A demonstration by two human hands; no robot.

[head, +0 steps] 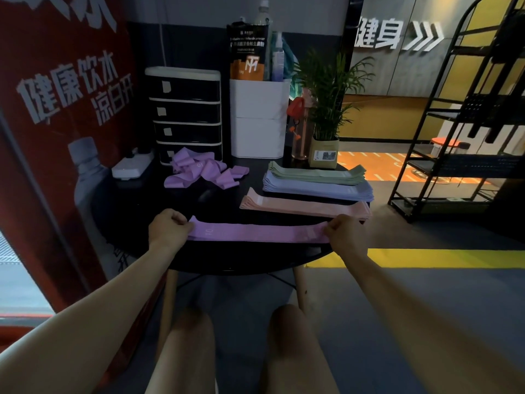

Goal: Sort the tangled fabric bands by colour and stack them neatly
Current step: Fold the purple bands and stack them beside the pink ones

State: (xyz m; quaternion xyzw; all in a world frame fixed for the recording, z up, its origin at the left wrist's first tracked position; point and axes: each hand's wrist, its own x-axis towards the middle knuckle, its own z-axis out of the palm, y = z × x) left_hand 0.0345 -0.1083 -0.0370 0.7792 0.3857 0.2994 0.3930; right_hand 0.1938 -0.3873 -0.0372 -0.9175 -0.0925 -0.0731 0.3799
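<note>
Left hand: our left hand is closed in a fist on the left end of a purple band, fingers curled over the fabric.
Right hand: our right hand is closed the same way on the band's right end.
Purple band: we hold it flat and straight between both hands, at the near edge of the dark round surface; whether it touches the top we cannot tell. A pale mark shows near its left end.
Purple heap: a loose tangle of purple bands lies at the back left, just in front of the drawer unit.
Pink stack: folded pink bands lie just beyond the held band, toward the right.
Blue stack: pale blue bands lie behind the pink ones, edges close.
Green stack: green bands lie farthest back, overlapping the blue stack's far edge.
Back of surface: a white bin holds a dark pouch and bottles; a potted plant stands to its right, a white power strip to the far left.
Below: our bare knees show under the near edge.
</note>
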